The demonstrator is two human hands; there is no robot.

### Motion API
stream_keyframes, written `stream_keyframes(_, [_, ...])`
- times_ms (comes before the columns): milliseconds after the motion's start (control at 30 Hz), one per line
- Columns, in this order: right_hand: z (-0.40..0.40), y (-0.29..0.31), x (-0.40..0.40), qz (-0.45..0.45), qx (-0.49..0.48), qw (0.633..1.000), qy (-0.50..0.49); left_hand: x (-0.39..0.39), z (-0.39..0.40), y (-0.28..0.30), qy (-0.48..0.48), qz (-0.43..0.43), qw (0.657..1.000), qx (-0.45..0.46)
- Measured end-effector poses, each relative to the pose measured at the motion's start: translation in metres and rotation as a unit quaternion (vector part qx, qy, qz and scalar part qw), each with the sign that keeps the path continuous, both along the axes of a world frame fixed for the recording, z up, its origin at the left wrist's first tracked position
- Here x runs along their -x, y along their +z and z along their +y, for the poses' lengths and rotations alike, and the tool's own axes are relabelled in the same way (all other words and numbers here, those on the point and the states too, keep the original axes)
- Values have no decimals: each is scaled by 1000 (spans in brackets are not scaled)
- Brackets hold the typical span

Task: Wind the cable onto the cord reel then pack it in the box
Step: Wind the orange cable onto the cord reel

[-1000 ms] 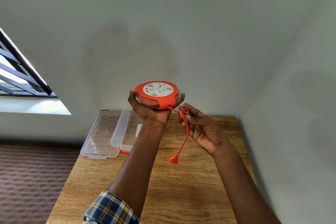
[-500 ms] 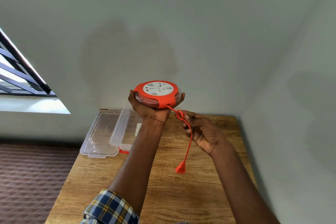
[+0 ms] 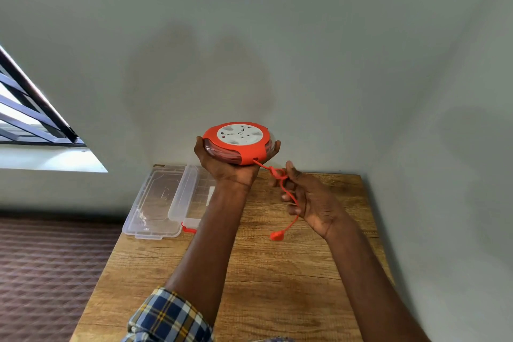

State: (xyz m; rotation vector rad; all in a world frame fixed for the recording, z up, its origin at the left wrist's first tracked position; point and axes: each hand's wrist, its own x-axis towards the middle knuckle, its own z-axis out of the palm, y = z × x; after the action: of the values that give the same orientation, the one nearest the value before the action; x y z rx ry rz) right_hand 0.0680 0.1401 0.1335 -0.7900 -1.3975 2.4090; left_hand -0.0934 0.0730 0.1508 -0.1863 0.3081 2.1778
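Observation:
My left hand (image 3: pixel 230 166) holds the round orange cord reel (image 3: pixel 238 143) from below, lifted above the table, its white socket face up. Wound cable shows through the reel's side. A short orange cable (image 3: pixel 286 194) leaves the reel's front and loops through my right hand (image 3: pixel 308 198), whose fingers curl round it just right of the reel. The orange plug (image 3: pixel 276 236) dangles below that hand, over the table. The clear plastic box (image 3: pixel 191 197) lies open at the table's far left, with its lid (image 3: pixel 154 203) flipped out to the left.
The wooden table (image 3: pixel 263 280) stands in a corner, with grey walls behind and to the right. A barred window (image 3: pixel 27 119) is at the left. Patterned brown floor (image 3: pixel 50 272) lies left of the table. An orange clasp (image 3: pixel 187 229) shows at the box's front.
The right hand has drawn back slightly from the reel with the cable's loop, and the plug has swung right and hangs nearer that hand. The reel stays in the left hand.

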Motion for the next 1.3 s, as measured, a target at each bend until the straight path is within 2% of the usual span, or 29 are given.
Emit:
stream_keyframes(67, [3,4,-5,-49,-116,991,38,4,-1,-4,12,3,1000,-2])
stream_keyframes(133, [9,2,-10,-58,-174,982,37,11,-3,-7,36,-2,999,-5])
stream_keyframes(233, [21,-7,-16,-1,-131,990,-44,19,-7,-9,55,-2,998,0])
stream_keyframes(367, [27,-9,-20,70,-35,994,-77,21,-12,-8,63,5,998,7])
stream_keyframes(500, [30,-13,-20,63,-22,986,-151,23,-16,-8,67,21,997,30])
stream_keyframes(533, [29,-10,-20,47,-57,986,-151,23,-17,-9,61,35,997,40])
stream_keyframes(600, [25,-1,-17,1,-192,974,-122,23,-16,-9,41,51,997,49])
stream_keyframes(633, [21,4,-14,-18,-277,955,-104,21,-16,-7,31,51,997,47])
stream_keyframes(700, [12,11,-6,-36,-441,895,-60,16,-12,-2,18,48,998,37])
stream_keyframes(767, [2,11,2,-49,-530,846,-9,10,-7,4,15,33,999,27])
stream_keyframes(800, [-3,9,6,-55,-540,840,13,7,-5,6,20,24,999,25])
stream_keyframes(867, [-12,6,11,-49,-511,858,16,4,-1,8,36,0,999,34])
stream_keyframes(967, [-14,7,11,-7,-416,908,-56,6,1,4,42,-27,998,28])
stream_keyframes(1000, [-10,9,8,11,-361,930,-71,7,0,2,46,-32,998,28])
stream_keyframes(1067, [-3,13,0,57,-192,977,-72,11,-2,-3,55,-31,998,25])
stream_keyframes(1133, [0,19,-4,84,-79,992,-42,12,-2,-5,63,-19,997,32])
stream_keyframes(1300, [-18,25,9,43,-72,995,-57,3,3,-2,69,8,996,48])
